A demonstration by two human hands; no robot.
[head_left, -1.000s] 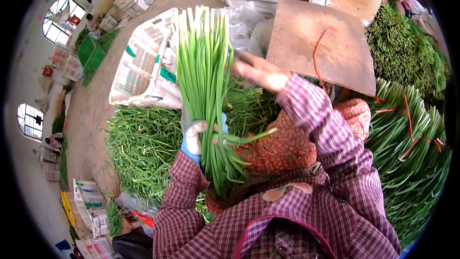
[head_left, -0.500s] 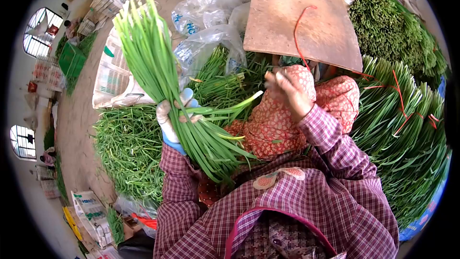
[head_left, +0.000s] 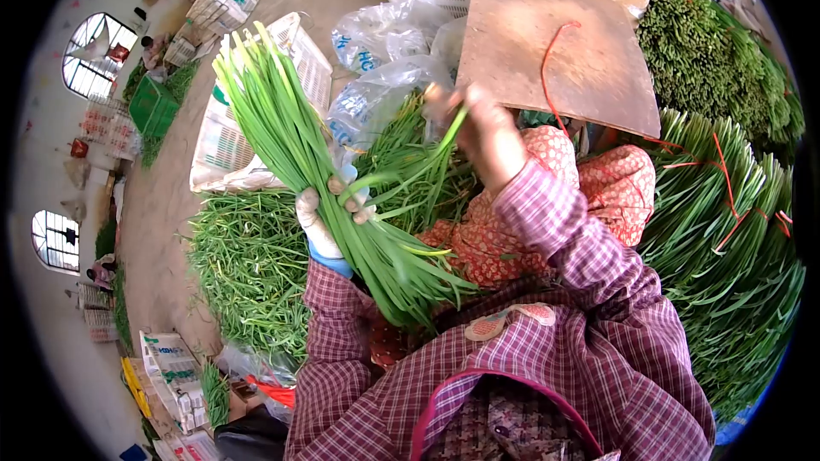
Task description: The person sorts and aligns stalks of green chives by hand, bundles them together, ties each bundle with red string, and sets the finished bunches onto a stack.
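Observation:
My left hand [head_left: 318, 226], in a pale glove with a blue cuff, is closed around a thick bundle of garlic chives [head_left: 278, 119]. The pale stem ends point up and to the left, and the leaf tips hang down over my lap. A few chive stalks [head_left: 424, 164] stick out sideways from the bundle towards my right hand [head_left: 489, 132]. That hand is bare and blurred at the fingers, which pinch the pale end of these stalks above my knee.
Loose greens [head_left: 248, 265] are heaped at left, beside a white plastic crate [head_left: 231, 141]. Clear plastic bags [head_left: 384, 34] lie ahead. A brown board [head_left: 555, 47] with a red tie [head_left: 547, 68] stands before my knees. Bundled chives [head_left: 726, 290] are piled at right.
My right hand has moved up and left from above my knee and taken hold of the protruding stalks, lifting their ends. My left hand still holds the bundle; the whole view has shifted slightly.

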